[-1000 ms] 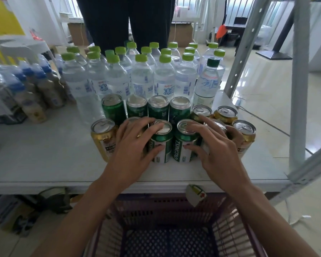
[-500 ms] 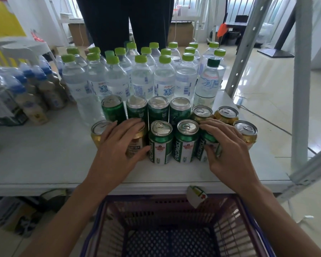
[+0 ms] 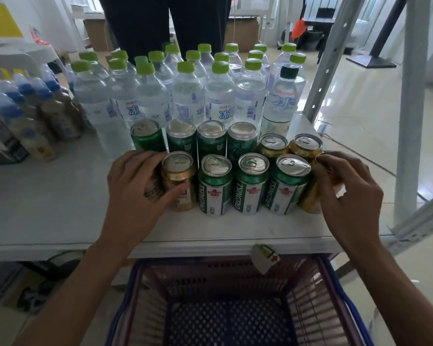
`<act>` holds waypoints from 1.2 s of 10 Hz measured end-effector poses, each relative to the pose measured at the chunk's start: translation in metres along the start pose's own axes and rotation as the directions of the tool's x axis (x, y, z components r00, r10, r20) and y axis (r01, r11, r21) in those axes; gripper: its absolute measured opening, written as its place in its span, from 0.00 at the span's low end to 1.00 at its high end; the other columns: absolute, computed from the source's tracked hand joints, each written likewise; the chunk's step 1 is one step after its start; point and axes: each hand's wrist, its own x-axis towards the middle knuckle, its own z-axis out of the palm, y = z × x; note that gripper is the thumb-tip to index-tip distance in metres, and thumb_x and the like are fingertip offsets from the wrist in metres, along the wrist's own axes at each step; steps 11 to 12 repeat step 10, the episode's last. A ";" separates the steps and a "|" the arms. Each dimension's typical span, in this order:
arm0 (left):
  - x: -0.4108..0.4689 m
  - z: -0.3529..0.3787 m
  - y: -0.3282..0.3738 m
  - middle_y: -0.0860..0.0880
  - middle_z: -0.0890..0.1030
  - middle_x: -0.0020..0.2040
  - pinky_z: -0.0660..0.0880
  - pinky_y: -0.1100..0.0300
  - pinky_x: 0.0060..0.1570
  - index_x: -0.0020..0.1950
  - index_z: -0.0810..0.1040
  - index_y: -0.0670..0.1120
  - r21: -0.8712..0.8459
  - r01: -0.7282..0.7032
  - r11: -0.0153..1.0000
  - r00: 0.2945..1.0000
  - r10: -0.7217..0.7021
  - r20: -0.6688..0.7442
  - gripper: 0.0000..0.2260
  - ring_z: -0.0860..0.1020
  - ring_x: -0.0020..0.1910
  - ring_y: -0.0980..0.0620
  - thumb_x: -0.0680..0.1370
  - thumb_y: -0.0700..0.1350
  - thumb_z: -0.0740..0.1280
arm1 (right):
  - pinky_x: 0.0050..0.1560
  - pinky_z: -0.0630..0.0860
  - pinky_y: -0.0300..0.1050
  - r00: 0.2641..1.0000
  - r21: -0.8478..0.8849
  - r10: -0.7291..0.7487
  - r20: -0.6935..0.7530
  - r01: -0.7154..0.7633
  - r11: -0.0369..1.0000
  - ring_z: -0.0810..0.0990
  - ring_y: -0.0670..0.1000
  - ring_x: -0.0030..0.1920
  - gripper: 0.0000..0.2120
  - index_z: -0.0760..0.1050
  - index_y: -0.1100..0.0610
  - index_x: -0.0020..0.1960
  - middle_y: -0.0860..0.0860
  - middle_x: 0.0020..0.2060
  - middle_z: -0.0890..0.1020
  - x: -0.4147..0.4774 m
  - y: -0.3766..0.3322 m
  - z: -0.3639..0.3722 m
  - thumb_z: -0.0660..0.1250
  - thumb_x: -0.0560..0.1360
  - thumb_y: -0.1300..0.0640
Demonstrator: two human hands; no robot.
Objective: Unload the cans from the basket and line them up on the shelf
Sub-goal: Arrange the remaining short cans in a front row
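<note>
Head view: the shelf [image 3: 48, 196] was a flat white board w/ a pale matte top, and everything else sat relative to it. On its front part stood two rows of smooth metal cylinders w/ shiny silver lids and pull tabs. Front row: a gold can [image 3: 179, 182] at the left end, then three green cans [image 3: 251, 183] w/ white label panels, then another gold can [image 3: 310, 196] at the right end, all upright and touching or just beside each other. Back row: four green cans [image 3: 196, 139] and two gold cans [image 3: 288, 146].

The left hand [image 3: 135, 196] was wrapped round the left gold can, fingers curled behind it and thumb across its front near the base; part of another gold can showed under the palm. The right hand [image 3: 348, 196] cupped the right-end gold can, fingers bent close over its top and side.

Farther back on the shelf stood clear plastic water bottles [image 3: 185, 96], ribbed, w/ bright green screw caps; one at the right had a dark green cap. At the shelf's left sat shrink-wrapped brownish bottles [image 3: 35, 121] w/ blue caps.

Below the shelf's front edge was the basket [image 3: 310, 295], plastic w/ slotted purple walls, a blue rim and perforated floor; no cans visible in it. A small paper tag [image 3: 264, 257] hung from the shelf edge. At the shelf's right rose grey perforated metal posts [image 3: 410, 121].
</note>
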 end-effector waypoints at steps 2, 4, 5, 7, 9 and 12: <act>-0.024 -0.012 0.023 0.42 0.75 0.61 0.70 0.36 0.60 0.63 0.77 0.45 -0.085 -0.027 0.996 0.996 0.020 -0.086 0.23 0.73 0.63 0.39 0.74 0.57 0.73 | 0.65 0.61 0.51 0.997 -0.084 0.054 -0.055 -0.058 0.995 0.70 0.57 0.71 0.15 0.77 0.57 0.66 0.55 0.68 0.76 -0.011 -0.021 -0.004 0.67 0.79 0.58; -0.052 -0.008 0.067 0.47 0.76 0.42 0.68 0.70 0.47 0.44 0.78 0.40 -0.294 -0.028 0.955 0.990 0.067 0.123 0.07 0.72 0.43 0.53 0.78 0.43 0.68 | 0.55 0.65 0.52 0.998 -0.081 0.047 0.050 -0.043 0.996 0.71 0.59 0.61 0.16 0.77 0.62 0.61 0.60 0.61 0.74 -0.027 -0.055 -0.002 0.66 0.73 0.64; -0.046 -0.007 0.076 0.46 0.78 0.43 0.66 0.71 0.47 0.44 0.79 0.39 -0.297 0.069 0.952 0.973 0.001 0.229 0.04 0.74 0.44 0.52 0.77 0.39 0.70 | 0.54 0.62 0.46 0.984 -0.074 0.103 0.147 -0.093 0.993 0.71 0.58 0.63 0.16 0.79 0.60 0.60 0.57 0.61 0.75 -0.021 -0.063 -0.001 0.67 0.73 0.66; -0.025 -0.025 0.088 0.54 0.77 0.45 0.69 0.71 0.41 0.48 0.77 0.48 -0.360 0.247 0.900 0.939 -0.130 0.319 0.01 0.74 0.43 0.59 0.77 0.42 0.68 | 0.60 0.57 0.46 0.948 -0.177 0.281 0.153 -0.253 0.951 0.68 0.53 0.69 0.19 0.79 0.53 0.64 0.51 0.65 0.73 0.002 -0.087 -0.007 0.64 0.75 0.61; -0.035 -0.038 0.103 0.50 0.78 0.46 0.73 0.59 0.44 0.46 0.76 0.49 -0.246 0.545 0.801 0.739 -0.321 0.592 0.05 0.77 0.46 0.51 0.77 0.40 0.67 | 0.68 0.60 0.55 0.827 -0.328 0.386 0.408 -0.262 0.908 0.63 0.54 0.75 0.30 0.72 0.53 0.72 0.51 0.72 0.67 0.004 -0.124 -0.018 0.67 0.71 0.63; -0.028 -0.056 0.106 0.45 0.77 0.53 0.75 0.51 0.53 0.53 0.77 0.44 -0.012 0.599 0.801 0.568 -0.414 0.712 0.05 0.77 0.54 0.44 0.78 0.43 0.66 | 0.72 0.60 0.60 0.694 -0.449 0.455 0.558 -0.209 0.869 0.60 0.56 0.77 0.35 0.64 0.53 0.78 0.53 0.77 0.62 0.012 -0.137 -0.034 0.69 0.72 0.59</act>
